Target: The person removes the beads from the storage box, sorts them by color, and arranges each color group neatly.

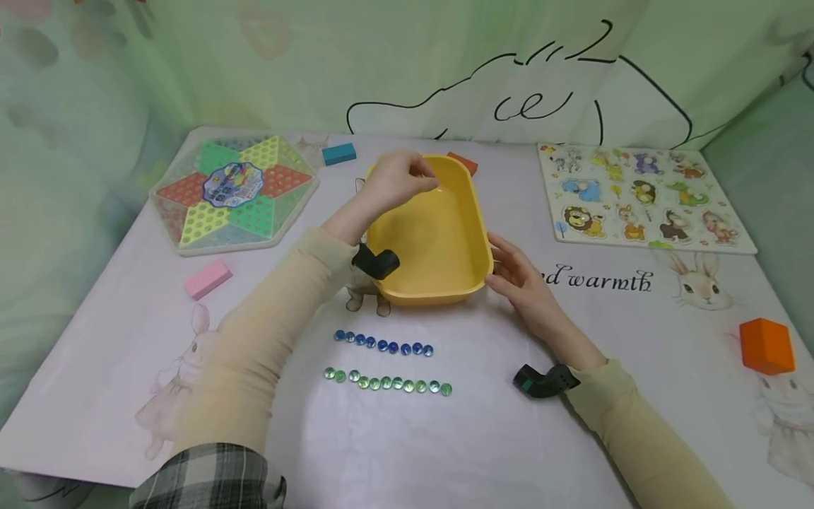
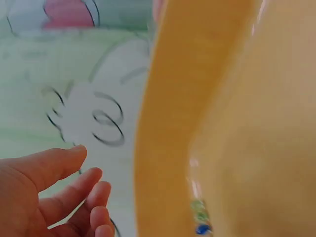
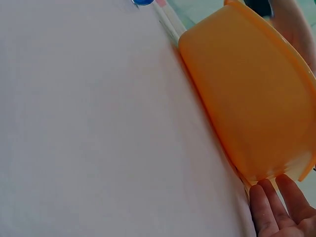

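A yellow plastic basin stands on the table. My left hand hovers over its far left part, fingers loosely bent. In the left wrist view, the thumb and fingers of the left hand are apart with nothing between them. My right hand touches the basin's near right side; in the right wrist view its fingertips meet the basin's lower wall. Nearer me lie a row of blue glass marbles and a row of green glass marbles. A few marbles show against the basin in the left wrist view.
A star-patterned Chinese checkers board lies at the far left, an animal puzzle board at the far right. Around them are a pink block, a blue block, a red-orange block behind the basin and an orange block.
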Tool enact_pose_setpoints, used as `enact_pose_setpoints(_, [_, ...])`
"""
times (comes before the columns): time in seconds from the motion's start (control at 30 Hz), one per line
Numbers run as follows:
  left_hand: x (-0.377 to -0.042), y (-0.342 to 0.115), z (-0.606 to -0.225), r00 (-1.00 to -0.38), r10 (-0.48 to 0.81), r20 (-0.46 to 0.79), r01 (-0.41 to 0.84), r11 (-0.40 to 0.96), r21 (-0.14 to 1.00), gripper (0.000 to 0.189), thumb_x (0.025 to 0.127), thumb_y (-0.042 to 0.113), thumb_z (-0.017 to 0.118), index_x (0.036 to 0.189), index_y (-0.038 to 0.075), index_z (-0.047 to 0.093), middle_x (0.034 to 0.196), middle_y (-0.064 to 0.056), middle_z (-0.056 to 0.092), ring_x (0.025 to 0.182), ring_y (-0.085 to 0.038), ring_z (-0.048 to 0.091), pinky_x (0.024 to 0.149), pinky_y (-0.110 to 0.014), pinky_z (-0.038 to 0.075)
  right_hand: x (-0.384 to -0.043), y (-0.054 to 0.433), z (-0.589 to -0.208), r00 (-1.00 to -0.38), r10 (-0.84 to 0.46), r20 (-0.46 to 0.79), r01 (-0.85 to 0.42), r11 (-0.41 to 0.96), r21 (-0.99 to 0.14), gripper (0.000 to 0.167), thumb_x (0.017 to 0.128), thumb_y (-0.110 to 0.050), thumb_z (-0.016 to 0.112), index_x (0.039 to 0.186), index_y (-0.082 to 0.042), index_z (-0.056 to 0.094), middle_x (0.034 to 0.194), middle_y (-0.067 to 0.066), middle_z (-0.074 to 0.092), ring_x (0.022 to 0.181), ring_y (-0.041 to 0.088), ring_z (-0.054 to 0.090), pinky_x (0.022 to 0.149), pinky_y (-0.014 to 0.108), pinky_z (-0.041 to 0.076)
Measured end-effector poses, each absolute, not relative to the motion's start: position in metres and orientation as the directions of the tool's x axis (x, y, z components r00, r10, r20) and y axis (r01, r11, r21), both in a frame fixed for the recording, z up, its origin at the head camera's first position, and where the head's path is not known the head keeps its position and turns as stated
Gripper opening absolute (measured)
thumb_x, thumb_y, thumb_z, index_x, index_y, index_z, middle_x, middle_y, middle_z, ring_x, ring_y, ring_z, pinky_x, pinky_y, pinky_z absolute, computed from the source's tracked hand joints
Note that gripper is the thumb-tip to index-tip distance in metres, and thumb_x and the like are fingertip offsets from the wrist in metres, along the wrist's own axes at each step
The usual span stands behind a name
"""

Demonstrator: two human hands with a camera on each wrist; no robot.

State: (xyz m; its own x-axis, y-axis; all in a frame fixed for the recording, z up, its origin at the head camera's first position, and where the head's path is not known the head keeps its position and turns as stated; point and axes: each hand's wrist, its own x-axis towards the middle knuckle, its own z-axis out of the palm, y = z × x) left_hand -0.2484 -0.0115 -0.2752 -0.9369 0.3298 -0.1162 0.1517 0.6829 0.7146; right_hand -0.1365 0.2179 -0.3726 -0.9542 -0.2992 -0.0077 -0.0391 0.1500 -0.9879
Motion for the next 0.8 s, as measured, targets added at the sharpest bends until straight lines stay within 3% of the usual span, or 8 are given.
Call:
enact_pose_setpoints(0.17, [-0.27, -0.009, -0.291, -0.968, 0.194, -0.158, 0.023, 0.696, 0.717, 0.025, 0.091, 0.027, 0.058, 0.106, 0.007, 0.063, 0.106, -0.006, 0.062, 0.086, -0.016, 0.053, 0.074, -0.023, 0.045, -0.135, 0.218, -0.374, -0.955, -0.294, -0.026, -0.025, 0.167, -0.986, 0.059, 0.093, -0.011, 0.052, 0.146, -0.02, 0.026, 0.144, 0.018, 0.033, 0.116, 0.009, 0.046, 0.093, 0.012, 0.038])
enact_pose_setpoints(0.3, [-0.28, -0.006, -0.299, -0.974, 0.157, -0.164, -0.001, 0.718, 0.696, 0.026, 0.091, 0.026, 0.058, 0.106, 0.006, 0.063, 0.106, -0.006, 0.061, 0.086, -0.016, 0.052, 0.076, -0.023, 0.044, -0.135, 0.218, -0.374, -0.956, -0.292, -0.026, -0.026, 0.173, -0.985, 0.059, 0.093, -0.012, 0.052, 0.146, -0.019, 0.026, 0.144, 0.018, 0.033, 0.117, 0.01, 0.045, 0.092, 0.012, 0.038])
enact_pose_setpoints(0.4, [-0.284, -0.003, -0.303, -0.975, 0.152, -0.163, 0.007, 0.752, 0.659, 0.02, 0.091, 0.023, 0.057, 0.098, 0.005, 0.063, 0.095, -0.005, 0.059, 0.079, -0.015, 0.05, 0.071, -0.022, 0.042, -0.135, 0.218, -0.374, -0.955, -0.295, -0.017, -0.03, 0.155, -0.987, 0.059, 0.094, -0.01, 0.052, 0.146, -0.018, 0.026, 0.143, 0.019, 0.033, 0.116, 0.01, 0.045, 0.091, 0.012, 0.039])
enact_pose_setpoints(0.53, [-0.286, 0.004, -0.308, -0.974, 0.145, -0.174, 0.026, 0.835, 0.55, 0.013, 0.09, 0.015, 0.053, 0.08, 0.007, 0.051, 0.078, -0.002, 0.044, 0.069, -0.015, 0.041, 0.061, -0.022, 0.034, -0.134, 0.22, -0.373, -0.954, -0.298, -0.017, -0.025, 0.137, -0.99, 0.059, 0.093, -0.009, 0.051, 0.146, -0.018, 0.026, 0.142, 0.02, 0.033, 0.114, 0.011, 0.046, 0.09, 0.013, 0.04])
enact_pose_setpoints(0.63, [-0.286, 0.006, -0.311, -0.971, 0.137, -0.198, 0.033, 0.89, 0.455, 0.011, 0.088, 0.011, 0.049, 0.078, 0.008, 0.046, 0.079, -0.004, 0.044, 0.07, -0.017, 0.041, 0.059, -0.024, 0.033, -0.134, 0.22, -0.373, -0.954, -0.3, -0.019, -0.022, 0.131, -0.991, 0.059, 0.093, -0.007, 0.051, 0.146, -0.017, 0.026, 0.142, 0.019, 0.034, 0.114, 0.011, 0.047, 0.09, 0.013, 0.04])
enact_pose_setpoints(0.8, [-0.287, 0.006, -0.316, -0.972, 0.101, -0.213, 0.014, 0.926, 0.377, 0.011, 0.09, 0.012, 0.047, 0.087, 0.006, 0.056, 0.092, -0.008, 0.055, 0.076, -0.019, 0.048, 0.063, -0.028, 0.04, -0.134, 0.22, -0.373, -0.954, -0.301, -0.019, -0.021, 0.128, -0.992, 0.059, 0.092, -0.007, 0.052, 0.145, -0.017, 0.026, 0.142, 0.019, 0.034, 0.117, 0.013, 0.046, 0.092, 0.014, 0.039])
